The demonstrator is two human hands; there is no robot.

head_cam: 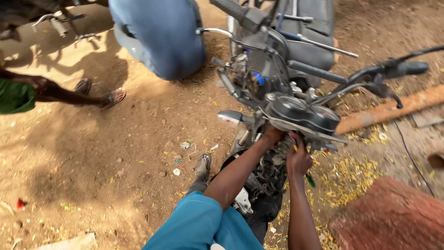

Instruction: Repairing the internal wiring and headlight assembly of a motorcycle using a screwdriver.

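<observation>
Motorcycle (277, 92) front, both hands (286, 148) reaching up under instrument cluster (303, 115), grip unclear

No packages, labels or signs visible. Only displays: twin round instrument dials (305, 113) in a dark housing on the motorcycle's handlebar, faces black and glossy, tilted upward, just above both hands; markings too small to tell.
</observation>
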